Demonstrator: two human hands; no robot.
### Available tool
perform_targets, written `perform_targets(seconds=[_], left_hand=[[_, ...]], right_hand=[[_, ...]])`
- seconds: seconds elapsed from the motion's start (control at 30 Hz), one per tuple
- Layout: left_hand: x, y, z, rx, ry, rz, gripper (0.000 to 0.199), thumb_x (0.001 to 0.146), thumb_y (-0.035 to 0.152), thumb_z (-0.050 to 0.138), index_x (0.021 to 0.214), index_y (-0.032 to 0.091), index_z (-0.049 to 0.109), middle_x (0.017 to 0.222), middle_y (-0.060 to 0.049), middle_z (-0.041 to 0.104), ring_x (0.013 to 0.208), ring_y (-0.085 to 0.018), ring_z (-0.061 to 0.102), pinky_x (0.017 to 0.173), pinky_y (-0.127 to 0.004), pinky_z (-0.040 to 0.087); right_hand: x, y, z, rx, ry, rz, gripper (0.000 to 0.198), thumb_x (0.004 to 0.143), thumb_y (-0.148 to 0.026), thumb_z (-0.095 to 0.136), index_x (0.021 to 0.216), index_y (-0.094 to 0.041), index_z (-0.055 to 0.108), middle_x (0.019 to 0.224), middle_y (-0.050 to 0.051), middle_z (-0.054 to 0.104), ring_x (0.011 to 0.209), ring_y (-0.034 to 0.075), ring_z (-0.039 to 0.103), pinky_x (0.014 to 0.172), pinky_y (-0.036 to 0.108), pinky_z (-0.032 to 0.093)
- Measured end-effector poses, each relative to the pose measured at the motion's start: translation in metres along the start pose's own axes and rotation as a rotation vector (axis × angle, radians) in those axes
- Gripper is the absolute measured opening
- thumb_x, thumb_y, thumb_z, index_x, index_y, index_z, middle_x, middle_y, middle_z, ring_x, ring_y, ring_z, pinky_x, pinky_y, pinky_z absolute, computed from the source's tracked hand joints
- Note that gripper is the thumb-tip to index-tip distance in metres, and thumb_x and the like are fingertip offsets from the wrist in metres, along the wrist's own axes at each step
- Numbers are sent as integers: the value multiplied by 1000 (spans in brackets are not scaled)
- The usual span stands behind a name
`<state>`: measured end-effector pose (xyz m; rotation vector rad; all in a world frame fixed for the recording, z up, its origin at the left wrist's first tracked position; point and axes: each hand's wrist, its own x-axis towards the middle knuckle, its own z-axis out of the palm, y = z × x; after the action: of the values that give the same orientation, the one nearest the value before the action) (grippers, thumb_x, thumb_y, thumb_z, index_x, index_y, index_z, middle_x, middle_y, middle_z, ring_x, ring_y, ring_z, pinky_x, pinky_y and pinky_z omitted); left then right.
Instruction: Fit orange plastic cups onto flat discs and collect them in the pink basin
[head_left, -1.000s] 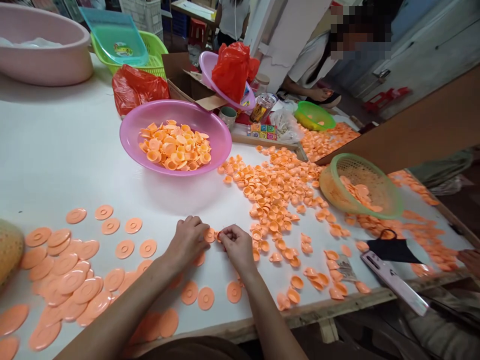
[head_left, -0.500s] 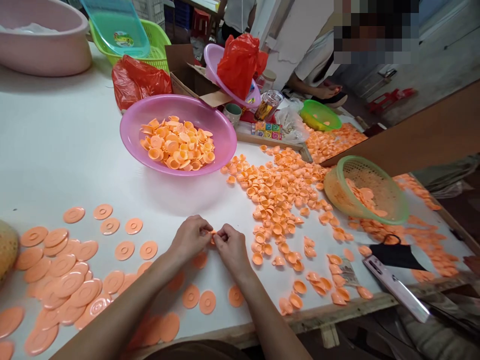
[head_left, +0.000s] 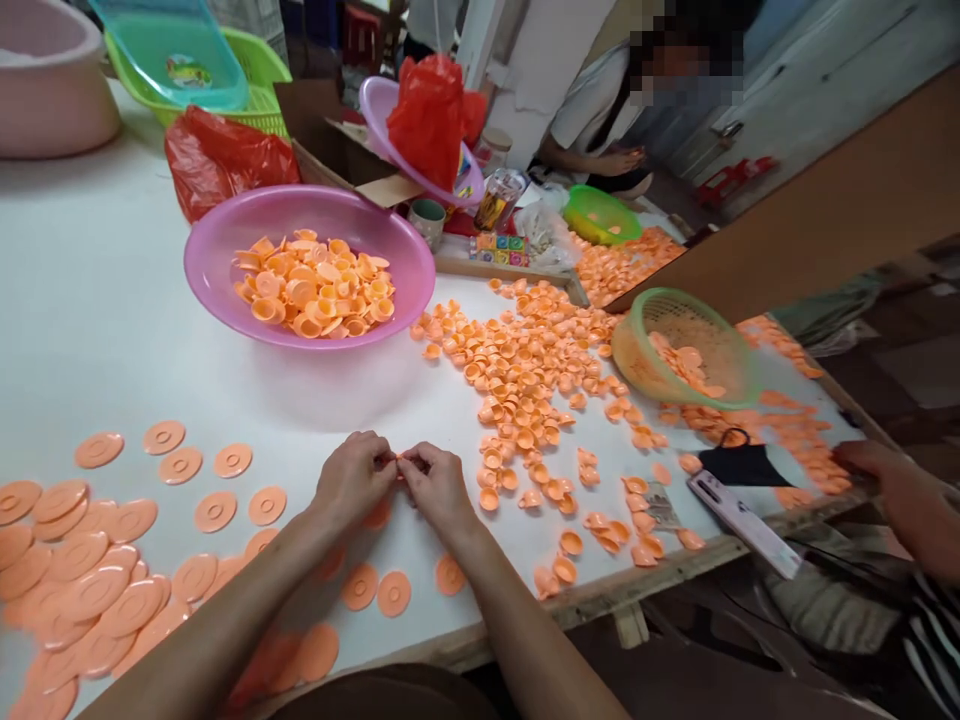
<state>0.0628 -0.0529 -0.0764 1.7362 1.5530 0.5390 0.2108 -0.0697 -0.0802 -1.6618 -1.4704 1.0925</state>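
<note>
My left hand (head_left: 354, 480) and my right hand (head_left: 439, 492) meet above the white table (head_left: 247, 395), fingertips pinched together. Between them shows a sliver of a small orange plastic piece (head_left: 400, 457); the fingers cover the rest, so its shape cannot be made out. Flat orange saucers (head_left: 99, 592) lie in an overlapping heap on the left, with a few single ones below my hands. To the right spreads a large pile of tiny orange toy cups (head_left: 517, 385). A pink basin (head_left: 206, 285) beyond my hands holds cups that seem joined to saucers.
A green basket (head_left: 637, 340) with orange pieces stands at the right. Near the table edge lie a phone (head_left: 742, 525) and a black mask (head_left: 742, 466). Another person's hand (head_left: 892, 490) reaches in at far right. A cardboard box (head_left: 319, 130) and red bag (head_left: 225, 160) stand behind.
The view has shifted, so the table's things sit further left. My hands keep their pinch on the small piece. Another person's arm has come in at the right edge.
</note>
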Motion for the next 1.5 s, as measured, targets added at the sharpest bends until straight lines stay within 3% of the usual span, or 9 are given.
perform_targets(seconds=[0.07, 0.23, 0.4, 0.5, 0.7, 0.83, 1.17, 1.27, 1.5], left_hand=[[5, 12, -20, -53, 118, 49, 14, 78, 23, 56, 65, 20, 62, 70, 1, 63, 68, -15, 56, 63, -29, 43], [65, 36, -109, -72, 745, 153, 7, 75, 22, 63, 71, 21, 69, 74, 2, 69, 70, -14, 61, 71, -28, 49], [109, 24, -168, -103, 820, 73, 17, 74, 22, 67, 89, 19, 75, 89, -2, 75, 82, -17, 67, 81, -30, 53], [74, 8, -150, -31, 764, 104, 18, 77, 25, 66, 93, 20, 74, 93, -2, 74, 81, -17, 67, 80, -30, 52], [-28, -31, -45, 26, 72, 244, 21, 76, 28, 71, 97, 24, 72, 92, -4, 69, 86, -20, 62, 73, -33, 48], [-45, -40, -6, 189, -60, 248, 13, 80, 24, 69, 92, 25, 71, 93, -4, 65, 90, -22, 57, 78, -39, 40], [-55, -46, -14, 61, -150, 277, 31, 78, 6, 59, 103, 24, 66, 97, -4, 63, 90, -20, 53, 76, -34, 41], [-54, -43, -15, 66, -121, 229, 20, 81, 8, 55, 88, 21, 68, 85, -4, 64, 83, -20, 54, 72, -33, 41], [-43, -24, -24, -195, -199, -108, 20, 77, 15, 53, 87, 21, 70, 80, -1, 68, 74, -16, 60, 68, -29, 45]], right_hand=[[-12, -1, -24, -35, 67, -39, 18, 80, -32, 56, 70, -21, 65, 70, 2, 68, 67, 18, 62, 64, 27, 46], [-48, 21, -81, -380, 375, 115, 25, 79, -46, 59, 72, -22, 59, 66, 2, 62, 65, 20, 58, 61, 29, 43], [-56, 45, -86, -417, 269, 214, 17, 77, -39, 55, 72, -23, 55, 61, 1, 63, 61, 21, 60, 59, 30, 43], [-56, 40, -74, -295, 234, 212, 15, 76, -35, 53, 70, -22, 58, 62, 3, 65, 61, 21, 62, 58, 29, 44], [-46, 7, -29, 44, -50, 264, 12, 77, -31, 54, 73, -21, 60, 54, -4, 55, 45, 13, 53, 41, 22, 38], [-35, -3, 4, 61, -141, 267, 8, 77, -26, 56, 71, -21, 55, 52, -6, 52, 40, 11, 48, 37, 20, 33], [-35, -7, 24, -169, -144, 18, 16, 79, -16, 50, 66, -22, 45, 57, -4, 52, 53, 13, 47, 51, 22, 35], [-39, -9, 25, -287, -142, -49, 16, 83, -15, 46, 69, -23, 43, 60, -3, 53, 54, 13, 47, 54, 23, 33], [-40, -9, 25, -293, -169, -51, 16, 83, -13, 46, 70, -23, 42, 61, -3, 54, 55, 13, 48, 54, 22, 33]])
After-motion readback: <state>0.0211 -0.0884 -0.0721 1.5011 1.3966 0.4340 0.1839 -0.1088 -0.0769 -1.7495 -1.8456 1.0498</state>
